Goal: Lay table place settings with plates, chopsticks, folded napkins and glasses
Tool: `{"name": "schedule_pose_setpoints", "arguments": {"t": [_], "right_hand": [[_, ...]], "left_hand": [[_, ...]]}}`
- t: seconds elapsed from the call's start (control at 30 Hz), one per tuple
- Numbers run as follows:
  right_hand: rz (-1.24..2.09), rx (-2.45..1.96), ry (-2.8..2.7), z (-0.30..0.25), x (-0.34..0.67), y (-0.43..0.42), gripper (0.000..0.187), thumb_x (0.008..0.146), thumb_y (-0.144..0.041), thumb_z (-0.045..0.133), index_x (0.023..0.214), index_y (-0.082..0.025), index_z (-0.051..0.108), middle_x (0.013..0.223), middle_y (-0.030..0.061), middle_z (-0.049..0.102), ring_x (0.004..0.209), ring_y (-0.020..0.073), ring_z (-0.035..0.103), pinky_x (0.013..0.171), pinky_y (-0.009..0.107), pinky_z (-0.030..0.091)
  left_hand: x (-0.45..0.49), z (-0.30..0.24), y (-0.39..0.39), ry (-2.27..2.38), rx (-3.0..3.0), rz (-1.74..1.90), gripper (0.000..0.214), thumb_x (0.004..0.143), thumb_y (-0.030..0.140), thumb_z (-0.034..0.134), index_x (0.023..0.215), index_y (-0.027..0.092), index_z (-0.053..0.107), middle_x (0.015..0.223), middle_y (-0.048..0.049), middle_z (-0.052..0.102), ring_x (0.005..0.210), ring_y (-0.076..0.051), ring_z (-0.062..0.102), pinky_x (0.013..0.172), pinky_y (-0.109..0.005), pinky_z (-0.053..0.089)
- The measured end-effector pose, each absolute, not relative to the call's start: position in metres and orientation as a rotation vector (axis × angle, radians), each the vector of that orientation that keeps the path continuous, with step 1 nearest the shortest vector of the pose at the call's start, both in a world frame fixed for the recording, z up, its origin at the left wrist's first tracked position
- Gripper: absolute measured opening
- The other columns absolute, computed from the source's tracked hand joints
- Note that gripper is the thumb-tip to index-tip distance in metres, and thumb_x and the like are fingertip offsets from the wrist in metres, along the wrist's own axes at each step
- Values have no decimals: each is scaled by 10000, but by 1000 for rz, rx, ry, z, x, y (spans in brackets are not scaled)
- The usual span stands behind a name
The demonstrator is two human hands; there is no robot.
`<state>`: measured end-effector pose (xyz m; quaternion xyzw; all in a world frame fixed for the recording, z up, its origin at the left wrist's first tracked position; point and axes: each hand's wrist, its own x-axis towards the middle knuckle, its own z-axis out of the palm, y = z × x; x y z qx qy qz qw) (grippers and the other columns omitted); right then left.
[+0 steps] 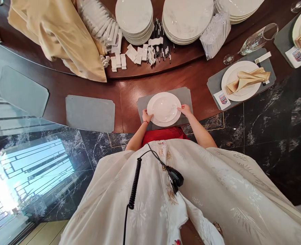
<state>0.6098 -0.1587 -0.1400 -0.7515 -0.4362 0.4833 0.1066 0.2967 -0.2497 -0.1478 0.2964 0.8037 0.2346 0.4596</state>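
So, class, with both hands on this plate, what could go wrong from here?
The white plate appears to sit on a larger plate, so it might slide and chip under the left hand and right hand. The coiled black cord on the cream embroidered gown could snag. A reach rightward might knock the stemmed glass.

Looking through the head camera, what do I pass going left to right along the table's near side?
Bare grey placemat → second bare grey placemat → left hand → white plate → right hand → plate with folded gold napkin → far-right plate
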Motion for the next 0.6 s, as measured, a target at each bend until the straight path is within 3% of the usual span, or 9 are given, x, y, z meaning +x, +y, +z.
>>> {"name": "schedule_pose_setpoints", "arguments": {"t": [0.3, 0.5, 0.6], "right_hand": [[1475, -2231, -1332, -134, 615, -155, 260, 729, -245, 804, 834, -215, 568, 857, 36, 696, 812, 201, 668, 812, 311, 555], [1536, -2444, -1628, -121, 620, -127, 248, 895, -374, 711, 768, -213, 573, 666, 27, 648, 686, 214, 657, 798, 342, 532], [1310, -2484, -1798, -112, 613, -94, 235, 922, -369, 670, 763, -210, 601, 744, 78, 694, 807, 258, 687, 857, 378, 530]], "left_hand": [[298, -148, -253, 1952, 724, 601, 611, 704, 171, 855, 1223, 209, 534, 1031, -57, 725, 998, -252, 707, 904, -352, 538], [263, -135, -244, 1818, 876, 415, 356, 809, 328, 841, 1083, 205, 650, 861, -45, 732, 889, -254, 724, 925, -379, 558], [238, -126, -228, 1858, 973, 397, 252, 843, 293, 790, 1056, 206, 690, 925, -72, 756, 929, -257, 724, 974, -397, 561]]}}
